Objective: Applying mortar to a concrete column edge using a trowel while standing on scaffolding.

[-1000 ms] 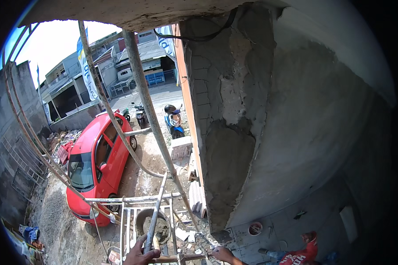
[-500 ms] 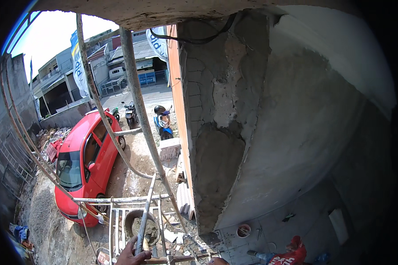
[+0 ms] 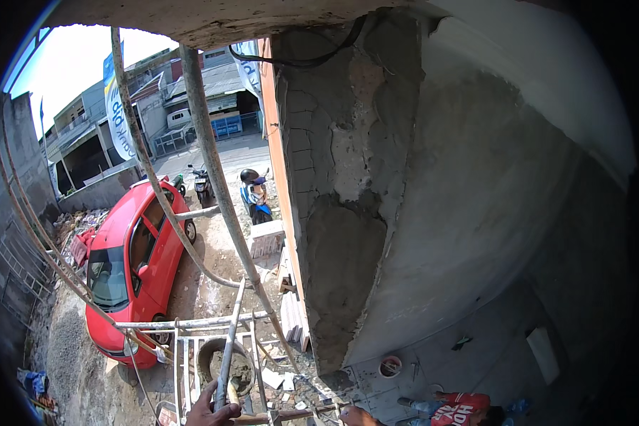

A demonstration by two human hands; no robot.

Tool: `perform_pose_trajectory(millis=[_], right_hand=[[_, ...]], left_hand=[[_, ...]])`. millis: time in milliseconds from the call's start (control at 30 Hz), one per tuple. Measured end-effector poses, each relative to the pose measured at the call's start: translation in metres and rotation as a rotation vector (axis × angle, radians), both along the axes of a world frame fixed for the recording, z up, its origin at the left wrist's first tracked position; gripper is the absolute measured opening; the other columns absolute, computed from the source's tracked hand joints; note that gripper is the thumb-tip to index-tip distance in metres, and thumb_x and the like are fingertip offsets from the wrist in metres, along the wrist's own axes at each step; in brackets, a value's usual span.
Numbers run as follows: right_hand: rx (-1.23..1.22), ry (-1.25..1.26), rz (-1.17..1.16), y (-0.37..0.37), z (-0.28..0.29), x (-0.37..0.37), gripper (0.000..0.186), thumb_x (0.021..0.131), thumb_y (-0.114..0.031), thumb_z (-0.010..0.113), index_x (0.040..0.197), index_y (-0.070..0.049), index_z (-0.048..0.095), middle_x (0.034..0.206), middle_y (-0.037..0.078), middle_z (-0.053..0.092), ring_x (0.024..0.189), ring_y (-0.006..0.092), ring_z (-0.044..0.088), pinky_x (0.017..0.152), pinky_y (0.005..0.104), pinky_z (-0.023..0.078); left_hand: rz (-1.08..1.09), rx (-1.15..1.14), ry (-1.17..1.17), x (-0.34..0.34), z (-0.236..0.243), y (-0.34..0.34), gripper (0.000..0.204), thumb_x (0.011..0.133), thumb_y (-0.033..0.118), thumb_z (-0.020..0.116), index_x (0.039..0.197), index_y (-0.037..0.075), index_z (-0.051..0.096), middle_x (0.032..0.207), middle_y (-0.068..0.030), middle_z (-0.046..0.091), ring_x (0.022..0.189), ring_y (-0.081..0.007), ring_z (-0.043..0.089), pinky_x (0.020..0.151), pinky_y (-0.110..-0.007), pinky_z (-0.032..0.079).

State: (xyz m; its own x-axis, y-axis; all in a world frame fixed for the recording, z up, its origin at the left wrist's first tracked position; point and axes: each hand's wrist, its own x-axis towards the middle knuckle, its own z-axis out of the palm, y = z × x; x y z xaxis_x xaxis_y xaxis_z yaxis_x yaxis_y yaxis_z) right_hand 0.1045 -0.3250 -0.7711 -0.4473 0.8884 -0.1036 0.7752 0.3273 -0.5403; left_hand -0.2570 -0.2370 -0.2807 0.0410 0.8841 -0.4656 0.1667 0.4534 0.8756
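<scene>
At the lower edge, my left hand (image 3: 211, 408) is wrapped round a slanting metal scaffold pole (image 3: 232, 341). Behind that pole stands a dark bucket (image 3: 207, 358) of wet grey mortar (image 3: 241, 370), and a light-coloured handle (image 3: 233, 392) shows beside my fingers. What looks like my right hand (image 3: 356, 417) is partly in view at the bottom, close to the end of a horizontal scaffold bar (image 3: 298, 414); its fingers do not show clearly. Ahead rises a column (image 3: 344, 263) with patchy grey plaster, rough at the middle and cracked along its left side.
Scaffold tubes (image 3: 209, 142) cross the left side. Below are a red car (image 3: 131, 248), motorbikes (image 3: 257, 195) and stacked pale slabs (image 3: 291, 317). A black cable (image 3: 305, 62) hangs at the column's top. On the floor, lower right, are a person in a red shirt (image 3: 461, 410) and a pail (image 3: 390, 367).
The whole view has shifted slightly, the column sliding left. More of what looks like my right hand shows, and more of the person below. My left hand keeps hold of the pole.
</scene>
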Motion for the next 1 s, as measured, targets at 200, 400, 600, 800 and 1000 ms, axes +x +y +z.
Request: perform_pose_trajectory(millis=[200, 400, 600, 800, 1000], right_hand=[[0.625, -0.660, 0.282, -0.012, -0.011, 0.002, 0.013, 0.084, -0.019, 0.053, 0.088, -0.016, 0.065, 0.079, 0.006, 0.064, 0.068, 0.0265, 0.060, 0.059, 0.0490, 0.047], [0.474, -0.346, 0.067, -0.020, -0.023, 0.005, 0.012, 0.084, -0.019, 0.054, 0.085, -0.017, 0.066, 0.073, 0.005, 0.064, 0.062, 0.0251, 0.061, 0.053, 0.0472, 0.046], [0.360, -0.279, 0.040, -0.012, -0.021, -0.002, 0.013, 0.084, -0.020, 0.055, 0.089, -0.016, 0.066, 0.077, 0.006, 0.065, 0.068, 0.0255, 0.062, 0.059, 0.0476, 0.047], [0.236, -0.224, -0.035, -0.013, -0.047, -0.005, 0.015, 0.085, -0.021, 0.056, 0.093, -0.014, 0.067, 0.081, 0.007, 0.066, 0.074, 0.0258, 0.064, 0.066, 0.0480, 0.049], [0.133, -0.204, -0.087, -0.028, -0.115, 0.019, 0.018, 0.085, -0.022, 0.057, 0.096, -0.013, 0.067, 0.084, 0.008, 0.067, 0.078, 0.0261, 0.066, 0.071, 0.0483, 0.049]], left_hand=[[-0.008, 0.031, -0.024, 0.014, 0.023, -0.003, 0.083, 0.085, 0.014, 0.065, 0.154, 0.001, 0.021, 0.121, -0.0243, 0.062, 0.102, -0.0275, 0.068, 0.076, -0.036, 0.059], [0.034, 0.025, -0.063, 0.020, 0.030, -0.001, 0.081, 0.085, 0.014, 0.065, 0.153, -0.002, 0.024, 0.119, -0.0227, 0.063, 0.097, -0.0253, 0.068, 0.074, -0.035, 0.058], [0.020, -0.101, 0.028, 0.017, 0.049, 0.000, 0.087, 0.084, 0.020, 0.078, 0.150, -0.003, 0.026, 0.101, -0.0192, 0.064, 0.090, -0.0256, 0.068, 0.075, -0.036, 0.058], [0.022, -0.097, 0.045, 0.019, 0.047, 0.004, 0.091, 0.082, 0.016, 0.078, 0.151, -0.004, 0.022, 0.096, -0.0179, 0.065, 0.086, -0.0240, 0.068, 0.072, -0.035, 0.058], [0.005, -0.100, 0.016, 0.013, 0.056, -0.003, 0.092, 0.082, 0.017, 0.078, 0.152, -0.003, 0.022, 0.097, -0.0168, 0.065, 0.086, -0.0230, 0.067, 0.072, -0.034, 0.056]])
